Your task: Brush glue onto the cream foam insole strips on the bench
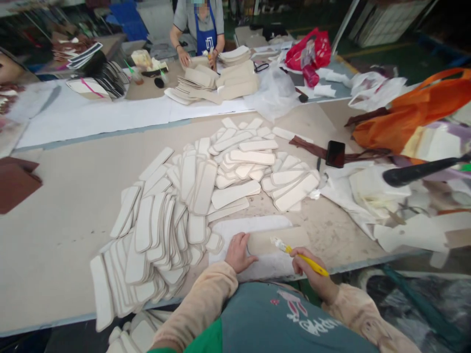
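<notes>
A beige rectangular piece (279, 239) lies flat at the near edge of the table on white paper (253, 226). My left hand (238, 252) rests on its left end, fingers curled down against it. My right hand (307, 267) is closed round a yellow-handled brush (300, 254), whose white tip touches the piece's near edge. A wide spread of white elongated padded pieces (191, 206) fans over the table just beyond and left of my hands.
A black block (335, 153) and brown strips lie right of the spread. Orange bag (408, 115), papers and a black handle (423, 171) crowd the right side. Across the table a person in a blue apron (200, 29) handles stacks of beige pieces (221, 81). Brown sheets (16, 181) sit far left.
</notes>
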### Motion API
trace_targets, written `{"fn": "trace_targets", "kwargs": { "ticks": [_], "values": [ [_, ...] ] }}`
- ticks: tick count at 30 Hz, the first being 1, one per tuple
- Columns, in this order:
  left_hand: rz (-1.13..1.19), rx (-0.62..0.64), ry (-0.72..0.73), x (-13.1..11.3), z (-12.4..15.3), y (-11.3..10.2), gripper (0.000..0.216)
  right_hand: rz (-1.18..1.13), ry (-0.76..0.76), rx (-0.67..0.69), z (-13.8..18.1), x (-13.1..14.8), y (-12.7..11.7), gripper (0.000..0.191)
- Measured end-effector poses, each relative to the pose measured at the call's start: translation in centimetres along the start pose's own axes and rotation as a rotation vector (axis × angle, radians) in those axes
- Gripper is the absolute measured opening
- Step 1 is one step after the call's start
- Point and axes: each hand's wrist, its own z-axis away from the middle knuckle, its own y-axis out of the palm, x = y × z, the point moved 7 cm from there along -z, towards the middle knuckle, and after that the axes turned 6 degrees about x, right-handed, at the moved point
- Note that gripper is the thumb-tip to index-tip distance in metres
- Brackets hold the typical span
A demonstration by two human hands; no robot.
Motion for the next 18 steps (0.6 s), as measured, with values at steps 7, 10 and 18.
{"fn": "trace_targets", "kwargs": {
  "ticks": [7,10,18],
  "values": [
    [-0.038,0.003,-0.005,0.1,-0.1,0.3,0.077,-0.055,-0.002,0.184,-1.9,-2.3,2.3,0.032],
    [-0.046,-0.016,-0.012,0.1,0.0,0.3,0.075,0.003,-0.027,0.273,-2.7,-2.0,3.7,0.029],
    [-0.086,-0.061,-0.027,0.2,0.0,0.4,0.069,0.194,-0.145,0.356,-4.5,-0.6,6.5,0.026]
  ]
}}
